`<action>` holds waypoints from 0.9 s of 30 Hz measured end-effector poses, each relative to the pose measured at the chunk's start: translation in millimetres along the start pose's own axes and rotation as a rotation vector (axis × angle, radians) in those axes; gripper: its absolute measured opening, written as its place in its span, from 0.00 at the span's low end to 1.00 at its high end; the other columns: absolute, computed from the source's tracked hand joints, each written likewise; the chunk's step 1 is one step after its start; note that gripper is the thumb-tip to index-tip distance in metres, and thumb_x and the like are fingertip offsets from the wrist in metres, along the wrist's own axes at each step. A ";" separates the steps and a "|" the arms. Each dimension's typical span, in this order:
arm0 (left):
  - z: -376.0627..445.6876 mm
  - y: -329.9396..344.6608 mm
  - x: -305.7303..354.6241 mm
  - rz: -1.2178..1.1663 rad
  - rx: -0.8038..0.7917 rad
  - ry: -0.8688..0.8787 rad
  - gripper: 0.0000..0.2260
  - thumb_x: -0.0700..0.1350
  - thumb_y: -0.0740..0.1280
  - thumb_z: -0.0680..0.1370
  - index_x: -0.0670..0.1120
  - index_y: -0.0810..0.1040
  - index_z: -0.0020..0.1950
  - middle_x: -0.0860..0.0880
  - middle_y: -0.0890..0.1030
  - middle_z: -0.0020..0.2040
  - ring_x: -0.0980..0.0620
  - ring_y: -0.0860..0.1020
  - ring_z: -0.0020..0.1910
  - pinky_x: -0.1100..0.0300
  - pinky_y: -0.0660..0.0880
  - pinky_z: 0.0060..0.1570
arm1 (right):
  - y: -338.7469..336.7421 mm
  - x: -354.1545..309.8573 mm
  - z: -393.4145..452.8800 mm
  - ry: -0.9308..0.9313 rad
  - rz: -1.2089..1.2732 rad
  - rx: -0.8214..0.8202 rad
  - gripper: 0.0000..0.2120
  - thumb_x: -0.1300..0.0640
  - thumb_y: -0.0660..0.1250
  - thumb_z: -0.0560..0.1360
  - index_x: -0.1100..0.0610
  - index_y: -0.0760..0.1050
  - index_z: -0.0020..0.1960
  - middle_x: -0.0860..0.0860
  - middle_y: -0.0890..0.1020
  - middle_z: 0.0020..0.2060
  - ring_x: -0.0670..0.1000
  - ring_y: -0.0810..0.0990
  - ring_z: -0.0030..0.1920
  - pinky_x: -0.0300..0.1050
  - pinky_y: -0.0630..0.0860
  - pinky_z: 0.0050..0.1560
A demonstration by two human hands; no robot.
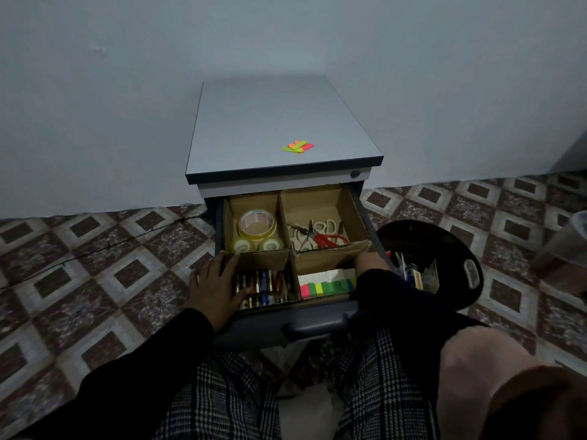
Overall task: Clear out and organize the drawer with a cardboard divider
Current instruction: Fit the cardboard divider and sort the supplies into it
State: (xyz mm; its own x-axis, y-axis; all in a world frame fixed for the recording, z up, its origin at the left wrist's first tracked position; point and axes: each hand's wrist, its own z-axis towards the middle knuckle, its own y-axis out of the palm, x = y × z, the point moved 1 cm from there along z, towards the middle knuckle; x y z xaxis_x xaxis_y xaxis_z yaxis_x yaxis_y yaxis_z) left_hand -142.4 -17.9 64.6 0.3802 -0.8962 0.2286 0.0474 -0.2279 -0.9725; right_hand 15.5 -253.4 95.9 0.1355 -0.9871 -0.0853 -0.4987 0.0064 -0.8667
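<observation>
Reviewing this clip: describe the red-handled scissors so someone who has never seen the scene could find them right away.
Start at the grey cabinet against the wall and its open drawer, split in four by a cardboard divider. In the far right compartment, beside the tape rolls, lie the scissors. Among the pale-handled tools around them, only they have bright red handles.

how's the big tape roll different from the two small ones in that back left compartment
The large clear tape roll lies tilted, resting on top of the two small clear tape rolls, which sit side by side at the compartment's front. It is clearly wider, with a bigger core opening showing pinkish print inside; the small rolls' cores look plain. All three are clear yellowish tape in the cardboard divider's back left compartment.
</observation>
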 end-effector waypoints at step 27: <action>136.6 -121.1 72.3 0.010 0.282 0.212 0.15 0.50 0.61 0.79 0.49 0.74 0.64 0.50 0.76 0.63 0.49 0.73 0.61 0.54 0.64 0.63 | -177.2 -85.3 32.6 -0.403 0.197 0.509 0.08 0.60 0.63 0.77 0.60 0.78 0.54 0.56 0.81 0.53 0.55 0.78 0.54 0.39 0.68 0.48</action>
State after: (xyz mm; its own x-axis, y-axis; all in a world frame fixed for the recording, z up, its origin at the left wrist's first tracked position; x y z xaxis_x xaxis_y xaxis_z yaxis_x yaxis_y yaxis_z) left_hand 5.6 -3.1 192.9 0.1831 -0.9638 0.1939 0.3093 -0.1307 -0.9419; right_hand 120.3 -165.1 240.7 0.4412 -0.8236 -0.3565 -0.0952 0.3521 -0.9311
